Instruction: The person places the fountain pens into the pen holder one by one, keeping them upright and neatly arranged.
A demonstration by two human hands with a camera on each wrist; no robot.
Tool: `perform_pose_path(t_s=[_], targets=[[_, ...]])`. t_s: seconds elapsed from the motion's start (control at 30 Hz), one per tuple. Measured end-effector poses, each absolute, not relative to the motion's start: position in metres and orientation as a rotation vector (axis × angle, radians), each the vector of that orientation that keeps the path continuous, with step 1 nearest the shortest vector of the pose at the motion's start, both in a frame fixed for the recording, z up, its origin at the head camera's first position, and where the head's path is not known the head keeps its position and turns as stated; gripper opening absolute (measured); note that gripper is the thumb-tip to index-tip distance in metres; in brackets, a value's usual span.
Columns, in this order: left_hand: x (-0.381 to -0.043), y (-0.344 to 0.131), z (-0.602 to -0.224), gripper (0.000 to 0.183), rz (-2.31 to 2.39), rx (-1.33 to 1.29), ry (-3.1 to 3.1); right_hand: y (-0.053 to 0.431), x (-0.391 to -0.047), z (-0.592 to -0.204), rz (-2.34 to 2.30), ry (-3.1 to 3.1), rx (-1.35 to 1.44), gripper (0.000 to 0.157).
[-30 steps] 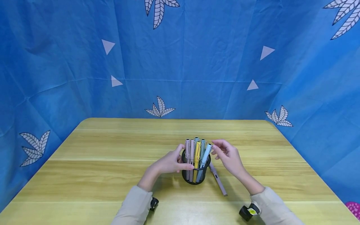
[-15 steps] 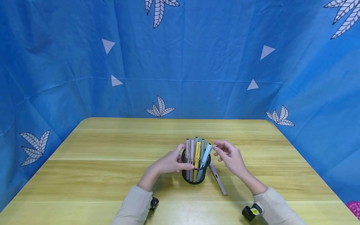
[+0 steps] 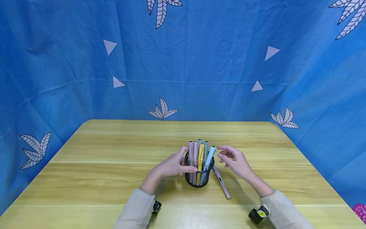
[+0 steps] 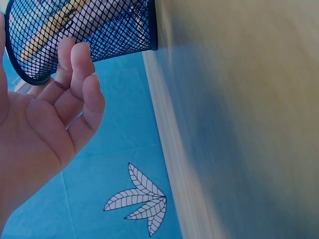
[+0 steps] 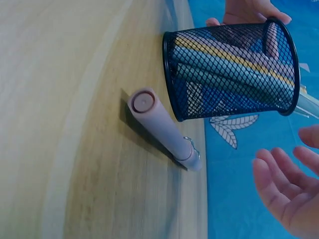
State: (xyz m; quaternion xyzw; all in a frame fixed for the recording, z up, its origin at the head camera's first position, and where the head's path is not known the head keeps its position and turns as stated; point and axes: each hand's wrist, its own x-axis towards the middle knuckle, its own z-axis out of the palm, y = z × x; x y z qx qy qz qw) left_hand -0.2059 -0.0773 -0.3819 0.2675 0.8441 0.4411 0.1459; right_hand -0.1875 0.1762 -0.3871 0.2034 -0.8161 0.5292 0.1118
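A black mesh pen holder (image 3: 206, 180) stands upright on the table with several pens in it. Among them are a yellow pen (image 3: 201, 156), a light blue pen (image 3: 210, 156) leaning right, and mauve and teal ones. My left hand (image 3: 171, 165) grips the holder at its left, thumb across the front rim and fingers curled round the side. My right hand (image 3: 235, 163) hovers just right of the light blue pen, fingers loosely bent and holding nothing. A mauve pen (image 5: 164, 127) lies capped on the table beside the holder's base, below my right hand.
The wooden table (image 3: 114, 184) reaches back to a blue curtain (image 3: 214, 63) printed with leaves and triangles. Each forearm carries a black wrist camera; the right one (image 3: 255, 216) is close over the tabletop. A pink patterned item (image 3: 359, 212) shows at the far right edge.
My right hand has drawn slightly to the right and down, away from the light blue pen's top. The left hand, the holder and the lying pen have stayed put.
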Motion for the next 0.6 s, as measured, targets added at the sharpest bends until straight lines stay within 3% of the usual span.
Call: perform_pose_path(t_s=[0.6], targets=[[-0.206,-0.077,-0.383,0.079,1.263,0.766,2.434,0.188,-0.191,-0.391,1.538,-2.606,0.698,0.034]])
